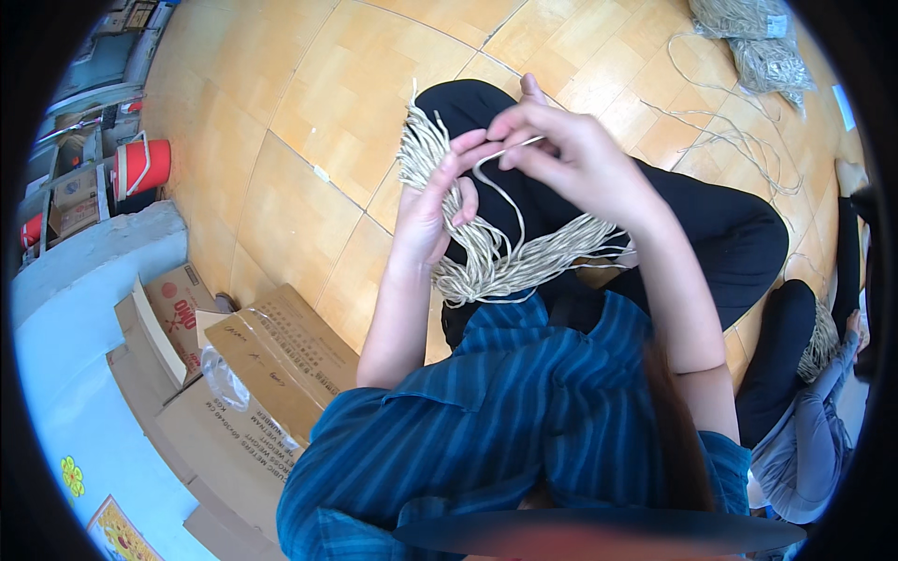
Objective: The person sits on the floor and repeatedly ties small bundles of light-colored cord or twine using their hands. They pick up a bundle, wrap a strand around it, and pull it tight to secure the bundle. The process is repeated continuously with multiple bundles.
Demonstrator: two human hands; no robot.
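A thick bundle of beige twisted cord (510, 271) lies in a bend across my lap, over black trousers (720, 234). My left hand (426, 220) is closed around the bundle's upper end, whose cut tips fan out past the thumb. One loose strand (510, 201) rises in a curve from the bundle to the fingertips. Above the lap, my right hand (585, 159) pinches that strand between thumb and fingers, close to the left fingertips. The rest of the bundle runs to the right beneath my right forearm.
Cardboard boxes (281, 346) stand at the lower left beside a low pale wall (103, 252). A red bucket (145, 166) sits by the shelves. Clear bags of cord (767, 65) and loose strands (748, 154) lie on the tiled floor at upper right. Another person (804, 458) sits at right with cord.
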